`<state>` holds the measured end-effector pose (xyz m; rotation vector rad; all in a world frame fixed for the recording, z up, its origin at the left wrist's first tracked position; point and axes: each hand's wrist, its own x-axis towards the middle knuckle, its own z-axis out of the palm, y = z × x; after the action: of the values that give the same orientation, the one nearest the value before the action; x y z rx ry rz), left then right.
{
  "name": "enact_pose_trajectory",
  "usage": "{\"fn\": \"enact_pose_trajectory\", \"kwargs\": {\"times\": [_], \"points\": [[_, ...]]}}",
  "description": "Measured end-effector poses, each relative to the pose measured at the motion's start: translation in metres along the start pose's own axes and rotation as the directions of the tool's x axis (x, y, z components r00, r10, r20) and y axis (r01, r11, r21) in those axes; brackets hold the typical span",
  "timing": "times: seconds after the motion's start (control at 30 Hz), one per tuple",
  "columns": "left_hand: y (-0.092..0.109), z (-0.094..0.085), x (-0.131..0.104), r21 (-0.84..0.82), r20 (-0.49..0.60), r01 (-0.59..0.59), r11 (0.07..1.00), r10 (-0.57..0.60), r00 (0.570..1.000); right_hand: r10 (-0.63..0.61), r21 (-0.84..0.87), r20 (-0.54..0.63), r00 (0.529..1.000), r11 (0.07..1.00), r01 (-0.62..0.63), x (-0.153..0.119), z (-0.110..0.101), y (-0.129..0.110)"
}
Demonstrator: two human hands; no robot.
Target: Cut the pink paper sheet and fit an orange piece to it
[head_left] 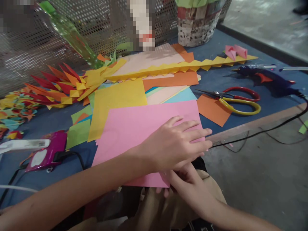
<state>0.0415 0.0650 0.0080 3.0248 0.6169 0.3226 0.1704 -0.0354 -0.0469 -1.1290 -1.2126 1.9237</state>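
A large pink sheet of paper (144, 125) lies at the near edge of the table, part of it reaching out over my lap. My left hand (179, 141) rests flat across its right side, fingers spread, with some fingertips past the right edge. Just below, my right hand (190, 183) grips the sheet's near right corner, its fingertips showing underneath; the left hand partly covers this grip. Under the pink sheet are a yellow sheet (122, 93) and other coloured papers. Scissors (218, 94) with one red and one yellow handle lie right of the sheet, partly on an orange paper piece (214, 110).
A dark blue glue gun (267, 78) lies at the right, its black cord trailing over the table edge. A long yellow zigzag strip (180, 69) crosses the back. At left are folded red-orange paper spikes (60, 85), a purple device (47, 155) and a green bottle (72, 35). A basket (196, 24) stands behind.
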Motion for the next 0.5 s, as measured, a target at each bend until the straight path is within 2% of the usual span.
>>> {"fn": "enact_pose_trajectory", "kwargs": {"times": [0.13, 0.3, 0.4, 0.5], "points": [[-0.002, 0.003, -0.002, -0.027, -0.012, 0.006, 1.000, -0.006, 1.000, 0.005, 0.097, 0.042, 0.999, 0.995, -0.009, -0.002, -0.001, 0.008], [0.000, 0.001, -0.001, -0.096, -0.010, 0.039, 0.995, -0.040, 0.999, -0.004, 0.069, 0.062, 0.998, 0.998, 0.000, -0.008, -0.011, 0.007], [-0.002, -0.003, 0.010, -0.087, -0.045, 0.110, 0.990, -0.114, 0.992, 0.013, 0.005, 0.081, 0.997, 1.000, -0.013, -0.010, -0.014, -0.002], [-0.008, -0.004, 0.032, 0.025, -0.046, 0.164, 0.986, -0.163, 0.986, 0.039, -0.066, 0.097, 0.995, 0.997, -0.032, -0.013, -0.020, -0.006]]}}
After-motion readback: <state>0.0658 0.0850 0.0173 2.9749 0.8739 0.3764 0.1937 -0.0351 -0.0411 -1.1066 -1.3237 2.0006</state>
